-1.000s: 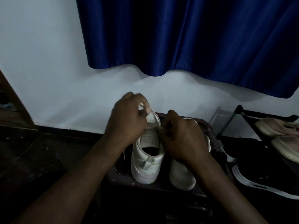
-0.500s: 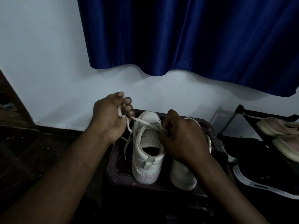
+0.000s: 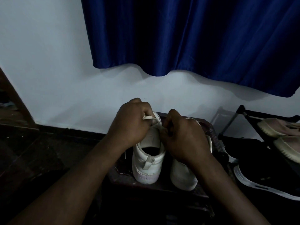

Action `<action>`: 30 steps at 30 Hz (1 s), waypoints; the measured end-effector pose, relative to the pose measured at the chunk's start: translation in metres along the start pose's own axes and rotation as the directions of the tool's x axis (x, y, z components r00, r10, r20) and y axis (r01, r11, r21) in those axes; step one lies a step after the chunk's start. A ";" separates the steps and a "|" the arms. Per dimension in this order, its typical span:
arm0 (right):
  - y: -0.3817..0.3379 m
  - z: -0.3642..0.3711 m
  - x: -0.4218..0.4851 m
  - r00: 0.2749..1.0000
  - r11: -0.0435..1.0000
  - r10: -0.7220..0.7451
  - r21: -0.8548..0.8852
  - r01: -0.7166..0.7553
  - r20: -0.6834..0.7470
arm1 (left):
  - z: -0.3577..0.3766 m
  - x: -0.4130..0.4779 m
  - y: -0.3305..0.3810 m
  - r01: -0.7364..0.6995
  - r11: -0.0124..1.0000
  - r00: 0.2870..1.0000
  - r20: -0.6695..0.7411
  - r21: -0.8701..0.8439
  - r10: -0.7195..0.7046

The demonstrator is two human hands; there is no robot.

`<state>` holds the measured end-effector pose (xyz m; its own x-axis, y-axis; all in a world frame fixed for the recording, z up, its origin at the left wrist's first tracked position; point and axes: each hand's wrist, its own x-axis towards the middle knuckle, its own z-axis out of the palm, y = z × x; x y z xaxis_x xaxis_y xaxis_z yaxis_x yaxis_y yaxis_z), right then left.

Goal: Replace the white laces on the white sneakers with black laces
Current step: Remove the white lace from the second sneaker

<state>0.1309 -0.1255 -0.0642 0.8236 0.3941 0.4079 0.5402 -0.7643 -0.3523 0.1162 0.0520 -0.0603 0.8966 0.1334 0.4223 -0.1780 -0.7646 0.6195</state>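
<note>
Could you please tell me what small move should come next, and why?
Probably pull the lace leftward, out of the sneaker: the left hand pinches it, it is white and runs into the sneaker, and the right hand grips that sneaker's edge.

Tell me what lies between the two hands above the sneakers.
In the head view, a short stretch of flat white lace spans from the left hand to the right hand, above the tongue of the left-side white sneaker.

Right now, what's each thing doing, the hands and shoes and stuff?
left hand: pinches the white lace
right hand: grips the same lace
white lace: stretched between both hands
left sneaker: upright, heel facing us
right sneaker: upright, top hidden by right hand
blue curtain: hanging closed
</note>
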 end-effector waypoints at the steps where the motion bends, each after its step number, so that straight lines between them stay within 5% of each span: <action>1: 0.000 0.000 0.000 1.000 1.000 0.003 0.003 -0.003 -0.001 | 0.001 0.000 0.001 0.055 0.996 0.998 -0.026 -0.073 -0.057; 6: -0.001 -0.001 0.000 1.000 1.000 0.007 0.008 -0.007 0.004 | -0.002 -0.002 0.005 0.220 0.899 0.970 -0.010 -0.380 -0.241; 10: 0.000 -0.003 0.000 1.000 1.000 0.029 -0.010 -0.029 -0.004 | -0.009 0.006 0.011 0.296 0.617 0.894 -0.017 -0.729 -0.448; 13: 0.001 -0.003 -0.001 0.999 0.999 0.046 -0.003 -0.046 -0.005 | -0.019 0.015 -0.003 0.289 0.566 0.842 -0.076 -0.772 -0.534; 17: -0.001 -0.002 -0.002 1.000 1.000 0.028 -0.014 -0.028 -0.007 | -0.013 0.012 -0.018 0.407 0.445 0.843 0.140 -0.797 -0.520; 18: -0.001 -0.002 -0.002 1.000 1.000 0.010 -0.013 -0.010 -0.016 | -0.011 0.011 -0.022 0.437 0.478 0.851 0.179 -0.762 -0.493; 22: -0.008 -0.005 -0.002 0.992 0.992 -0.122 -0.026 0.122 -0.011 | -0.016 0.007 -0.027 0.374 0.870 0.927 0.093 -0.322 -0.364; 26: -0.014 -0.007 -0.004 0.984 0.980 -0.174 -0.093 0.176 0.023 | -0.025 0.003 -0.018 0.289 0.926 0.957 0.093 -0.243 -0.274; 30: -0.014 -0.003 0.000 0.984 0.983 -0.156 -0.088 0.163 0.082 | -0.027 -0.005 -0.003 0.272 0.945 0.928 0.307 -0.180 -0.209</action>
<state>0.1232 -0.1165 -0.0567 0.7408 0.5485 0.3877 0.6496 -0.7319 -0.2056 0.1016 0.0702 -0.0463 0.9942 0.0896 0.0592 0.0029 -0.5732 0.8194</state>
